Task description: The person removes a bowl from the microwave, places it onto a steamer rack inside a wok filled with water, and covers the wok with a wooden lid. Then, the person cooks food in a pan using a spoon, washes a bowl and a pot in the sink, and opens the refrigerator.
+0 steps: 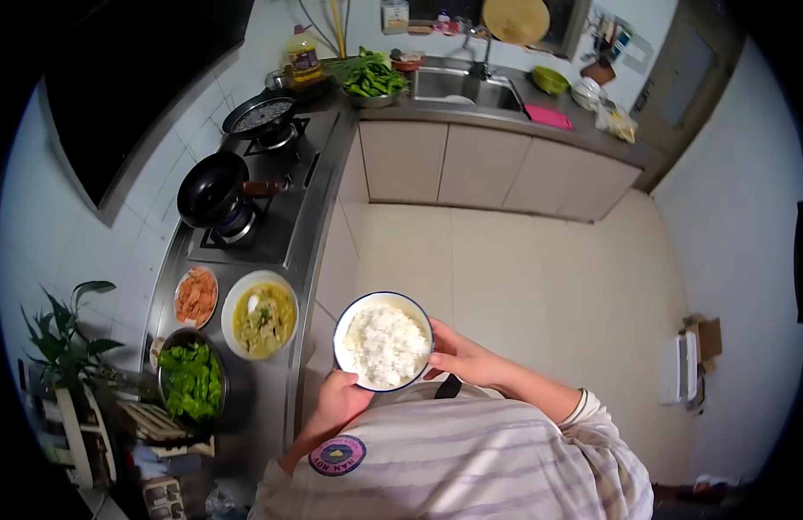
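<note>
A white bowl with a dark blue rim [337, 340] is full of white rice [386, 345] and is held in front of my body, beside the counter edge. My left hand [343, 397] grips its lower left side, thumb at the rim. On the bowl's right side, my right hand [458, 355] holds it with fingers curled against the wall. To the left on the counter stand a large bowl of yellowish soup [263, 321], a plate of orange-pink sliced food [196, 297] and a dark bowl of green leaves [191, 380].
A black wok [213, 189] and a pan with liquid [259, 114] sit on the stove [276, 230]. Along the far counter are leafy greens [373, 76], a sink [466, 89] and a pink board [549, 117]. A plant [68, 334] stands at the left.
</note>
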Demonstrator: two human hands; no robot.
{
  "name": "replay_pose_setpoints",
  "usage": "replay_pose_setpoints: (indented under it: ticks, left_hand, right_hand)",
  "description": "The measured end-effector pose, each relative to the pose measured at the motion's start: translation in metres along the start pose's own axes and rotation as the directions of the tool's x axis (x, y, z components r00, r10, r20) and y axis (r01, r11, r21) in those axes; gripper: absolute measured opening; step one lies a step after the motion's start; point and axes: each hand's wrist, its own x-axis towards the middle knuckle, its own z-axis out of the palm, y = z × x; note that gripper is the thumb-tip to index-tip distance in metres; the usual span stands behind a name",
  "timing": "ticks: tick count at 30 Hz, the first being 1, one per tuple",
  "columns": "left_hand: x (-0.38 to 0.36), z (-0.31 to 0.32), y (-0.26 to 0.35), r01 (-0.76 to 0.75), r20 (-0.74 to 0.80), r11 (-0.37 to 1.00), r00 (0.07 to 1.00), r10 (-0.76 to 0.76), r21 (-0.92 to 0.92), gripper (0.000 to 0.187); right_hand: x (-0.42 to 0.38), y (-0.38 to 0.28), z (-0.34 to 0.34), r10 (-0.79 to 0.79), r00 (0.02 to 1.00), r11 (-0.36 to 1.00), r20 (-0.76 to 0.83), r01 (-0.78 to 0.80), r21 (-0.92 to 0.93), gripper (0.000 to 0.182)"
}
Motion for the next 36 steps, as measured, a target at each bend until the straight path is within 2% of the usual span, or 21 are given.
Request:
replay_pose_setpoints:
  ticks: [1,3,4,5,7,8,11,13,15,16,17,19,20,23,26,29,30,31,33,34,36]
  left_hand:
    - [0.028,-0.007,0.002,-0.002,0.041,1.000,0.999,0.003,-0.019,0.075]
    - [0.079,0.000,0.020,-0.023,0.039,0.998,0.999,0.025,-0.050,0.074]
    - [0.101,0.004,0.035,-0.004,0.056,0.998,0.998,0.008,-0.063,0.074]
    - [0.127,0.008,0.050,0.007,0.078,0.998,0.997,-0.001,-0.070,0.074]
    - [0.167,0.011,0.069,-0.033,0.042,0.998,0.998,0.035,-0.051,0.074]
    - [0.186,0.013,0.079,-0.061,0.030,0.997,0.998,0.062,-0.042,0.073]
    - [0.229,0.009,0.106,-0.111,-0.035,0.993,0.993,0.110,-0.036,0.072]
    - [0.260,0.006,0.124,-0.140,-0.086,0.989,0.987,0.135,-0.055,0.071]
    - [0.291,-0.006,0.140,-0.025,-0.226,0.963,0.970,0.088,0.268,0.069]
    - [0.308,-0.017,0.141,-0.044,-0.247,0.965,0.963,0.110,0.258,0.069]
    - [0.323,-0.031,0.137,-0.137,-0.254,0.980,0.952,0.172,0.147,0.069]
    - [0.357,-0.041,0.140,-0.303,-0.298,0.952,0.912,0.281,-0.030,0.071]
    - [0.373,-0.041,0.146,-0.364,-0.332,0.927,0.889,0.316,-0.094,0.073]
    - [0.410,-0.031,0.157,-0.477,-0.399,0.873,0.824,0.402,-0.105,0.076]
    - [0.431,-0.026,0.169,-0.568,-0.510,0.818,0.731,0.453,-0.087,0.080]
    - [0.453,-0.028,0.184,-0.643,-0.601,0.764,0.635,0.486,-0.061,0.083]
    - [0.461,-0.031,0.190,-0.669,-0.637,0.742,0.589,0.497,-0.039,0.084]
    - [0.466,-0.039,0.194,-0.680,-0.652,0.732,0.569,0.502,-0.029,0.084]
    - [0.479,-0.056,0.206,-0.690,-0.649,0.724,0.549,0.526,0.004,0.085]
    - [0.486,-0.057,0.214,-0.704,-0.661,0.710,0.527,0.535,0.013,0.084]
    - [0.490,-0.064,0.224,-0.701,-0.698,0.713,0.512,0.501,-0.003,0.082]
  right_hand:
    - [0.020,-0.001,-0.019,0.018,1.000,1.000,0.011,-0.018,-0.015,0.075]
    - [0.055,-0.021,-0.055,0.056,0.998,0.996,-0.020,-0.054,0.075,0.068]
    - [0.069,-0.037,-0.068,0.025,0.999,0.996,-0.044,-0.021,0.085,0.057]
    - [0.086,-0.052,-0.088,0.035,0.999,0.997,-0.031,-0.033,0.073,0.057]
    - [0.115,-0.075,-0.129,-0.069,0.995,0.997,-0.075,0.072,0.041,0.048]
    - [0.130,-0.094,-0.146,-0.061,0.984,0.996,-0.167,0.071,0.051,0.038]
    - [0.184,-0.119,-0.211,-0.082,0.980,0.997,-0.181,0.080,-0.013,0.029]
    - [0.232,-0.148,-0.254,-0.108,0.985,0.991,-0.132,0.097,-0.087,0.026]
    - [0.293,-0.181,-0.293,-0.129,0.989,0.979,-0.072,0.116,-0.165,0.022]
    - [0.327,-0.197,-0.312,-0.189,0.982,0.951,-0.005,0.181,-0.250,0.021]
    - [0.362,-0.211,-0.328,-0.238,0.969,0.915,0.066,0.247,-0.318,0.020]
    - [0.439,-0.248,-0.352,-0.250,0.952,0.901,0.176,0.295,-0.319,0.018]
    - [0.479,-0.266,-0.357,-0.251,0.939,0.866,0.234,0.326,-0.380,0.018]
    - [0.597,-0.311,-0.349,-0.211,0.854,0.701,0.475,0.471,-0.535,0.017]
    - [0.721,-0.306,-0.327,-0.132,0.760,0.440,0.636,0.620,-0.650,0.016]
    - [0.812,-0.278,-0.293,-0.043,0.737,0.310,0.675,0.652,-0.692,0.021]
    - [0.847,-0.262,-0.287,-0.008,0.711,0.257,0.703,0.681,-0.686,0.029]
    - [0.868,-0.252,-0.279,-0.003,0.695,0.267,0.719,0.693,-0.669,0.029]
    - [0.909,-0.232,-0.263,0.015,0.616,0.091,0.787,0.783,-0.615,0.037]
    - [0.926,-0.222,-0.257,0.046,0.641,-0.031,0.766,0.767,-0.640,0.051]
    - [0.949,-0.205,-0.252,0.066,0.657,-0.059,0.751,0.754,-0.654,0.056]
